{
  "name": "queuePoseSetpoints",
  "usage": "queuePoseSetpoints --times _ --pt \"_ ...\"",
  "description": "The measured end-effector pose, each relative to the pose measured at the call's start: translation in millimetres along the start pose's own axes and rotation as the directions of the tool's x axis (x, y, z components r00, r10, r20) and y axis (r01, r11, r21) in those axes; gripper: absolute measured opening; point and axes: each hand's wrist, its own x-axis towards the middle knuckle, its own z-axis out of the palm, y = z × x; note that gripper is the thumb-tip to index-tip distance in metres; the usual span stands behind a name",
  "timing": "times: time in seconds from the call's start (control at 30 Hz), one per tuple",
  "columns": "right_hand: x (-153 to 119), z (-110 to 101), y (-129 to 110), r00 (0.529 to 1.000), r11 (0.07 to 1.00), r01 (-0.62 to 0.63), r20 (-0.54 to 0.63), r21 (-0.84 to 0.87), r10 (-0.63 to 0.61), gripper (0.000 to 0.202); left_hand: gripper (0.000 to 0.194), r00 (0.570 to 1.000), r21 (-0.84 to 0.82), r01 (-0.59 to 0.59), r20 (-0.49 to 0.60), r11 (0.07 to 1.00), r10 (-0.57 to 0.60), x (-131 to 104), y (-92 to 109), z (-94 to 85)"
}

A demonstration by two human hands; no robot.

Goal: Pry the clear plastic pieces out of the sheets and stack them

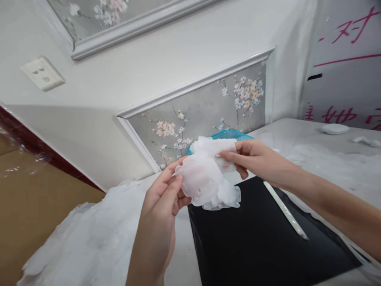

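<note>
My left hand (163,198) pinches the left edge of a thin, translucent white sheet (201,178) with wavy edges and small holes. My right hand (250,157) has its thumb and fingers closed on a white piece (224,153) that overlaps the sheet's upper right. Below them, more translucent pieces (228,194) lie over the far left corner of a black mat (253,230). Behind the held pieces, a blue basket (232,134) is partly hidden.
A white pen-like tool (285,210) rests on the mat. Heaps of white sheets lie at left (89,234) and right (333,171). A cardboard box (44,198) stands far left. Behind are a wall with framed panels (205,103) and a whiteboard (342,75).
</note>
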Motion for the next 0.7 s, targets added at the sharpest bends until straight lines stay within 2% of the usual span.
queuePoseSetpoints --times 0.1,0.17,0.23,0.33,0.43,0.5,0.57,0.63,0.67,0.7 --pt "-11 -1 -12 1.0 0.967 -0.027 0.019 0.253 0.023 0.034 0.034 0.998 0.031 -0.002 -0.071 1.0 0.004 1 -1 -2.0" --pt "-17 0 -20 0.996 0.939 -0.067 0.083 0.337 0.041 0.033 0.04 0.99 0.035 -0.035 -0.135 0.999 0.04 2 -1 -4.7" --pt "-22 1 -25 0.99 0.921 -0.1 0.134 0.377 0.053 0.032 0.037 0.983 0.037 -0.073 -0.164 0.997 0.078 3 -2 -7.8" --pt "-26 4 -29 0.985 0.903 -0.113 0.165 0.414 0.048 0.029 0.005 0.985 0.084 -0.097 -0.133 0.992 0.107 4 -3 -12.1" --pt "-26 4 -30 0.982 0.893 -0.124 0.183 0.432 0.048 0.027 0.015 0.982 0.12 -0.089 -0.156 0.989 0.108 6 -3 -15.4" --pt "-26 3 -29 0.981 0.902 -0.123 0.189 0.414 0.047 0.027 0.01 0.973 0.113 -0.077 -0.209 0.991 0.099 8 -3 -16.8" --pt "-26 4 -27 0.986 0.937 -0.078 0.166 0.341 0.022 0.029 0.015 0.961 0.102 -0.074 -0.259 0.992 0.099 9 -2 -16.8" --pt "-28 6 -25 0.997 0.981 0.047 0.048 0.188 -0.057 0.031 0.02 0.946 0.099 -0.098 -0.299 0.99 0.124 8 0 -14.5" --pt "-30 9 -24 0.989 0.986 0.142 -0.049 0.086 -0.138 0.029 0.021 0.948 0.088 -0.102 -0.292 0.991 0.124 6 1 -12.4" --pt "-32 12 -23 0.957 0.967 0.253 -0.139 -0.035 -0.256 0.025 0.024 0.962 0.062 -0.089 -0.253 0.994 0.102 5 1 -9.6"
